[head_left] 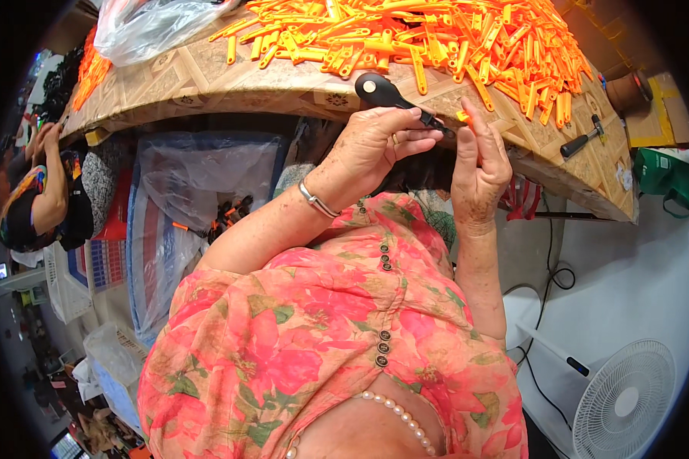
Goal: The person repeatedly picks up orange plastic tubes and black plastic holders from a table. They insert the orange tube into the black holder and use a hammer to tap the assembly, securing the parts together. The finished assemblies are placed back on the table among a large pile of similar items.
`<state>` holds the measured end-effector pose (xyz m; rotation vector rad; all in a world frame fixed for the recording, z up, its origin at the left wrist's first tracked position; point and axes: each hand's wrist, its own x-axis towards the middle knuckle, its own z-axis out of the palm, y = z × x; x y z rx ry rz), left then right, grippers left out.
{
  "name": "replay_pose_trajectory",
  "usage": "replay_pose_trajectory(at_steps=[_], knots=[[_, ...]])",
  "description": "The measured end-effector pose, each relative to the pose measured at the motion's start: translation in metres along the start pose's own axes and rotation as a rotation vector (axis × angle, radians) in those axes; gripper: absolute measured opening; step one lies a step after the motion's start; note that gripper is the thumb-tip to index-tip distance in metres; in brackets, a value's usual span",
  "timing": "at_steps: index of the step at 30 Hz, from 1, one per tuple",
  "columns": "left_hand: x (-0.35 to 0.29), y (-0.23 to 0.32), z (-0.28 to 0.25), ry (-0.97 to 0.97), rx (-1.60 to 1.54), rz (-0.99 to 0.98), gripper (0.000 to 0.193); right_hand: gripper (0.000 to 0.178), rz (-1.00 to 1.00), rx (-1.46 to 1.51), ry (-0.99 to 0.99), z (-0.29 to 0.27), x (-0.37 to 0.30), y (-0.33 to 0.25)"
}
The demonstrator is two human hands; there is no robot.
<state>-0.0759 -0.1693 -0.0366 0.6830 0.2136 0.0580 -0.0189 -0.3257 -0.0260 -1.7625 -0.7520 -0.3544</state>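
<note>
My left hand (369, 145) grips a black plastic handle (380, 91) with a rounded end and a pale round dot; its narrow end points right, toward the other hand. Facing it, my right hand (480, 172) pinches a small orange-yellow piece (464, 117) between thumb and fingers; its exact shape is too small to tell. The two hands are close together in front of the table edge, a small gap between them. Just beyond them a large heap of flat orange plastic parts (436, 46) with holes in their ends covers the tabletop.
The patterned table (207, 80) curves across the far side. A small black-handled hammer (578, 144) lies at its right. Below left stands a large plastic-lined bag (157, 199) holding black and orange pieces. A white fan (626, 400) and green bag (664, 174) are right; another person's arm (51, 183) shows left.
</note>
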Motion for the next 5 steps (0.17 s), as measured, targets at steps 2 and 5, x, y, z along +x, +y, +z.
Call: replay_pose_trajectory(at_steps=[2, 5], knots=[[0.0001, 0.0021, 0.0016, 0.010, -0.019, 0.002, 0.022, 0.025, -0.024, -0.036, -0.066, -0.0054, -0.0001, -0.0054], [-0.0034, 0.0046, 0.0049, -0.017, 0.040, 0.052, 0.023, 0.027, -0.139, -0.165, -0.061, -0.0066, -0.0016, -0.0049]])
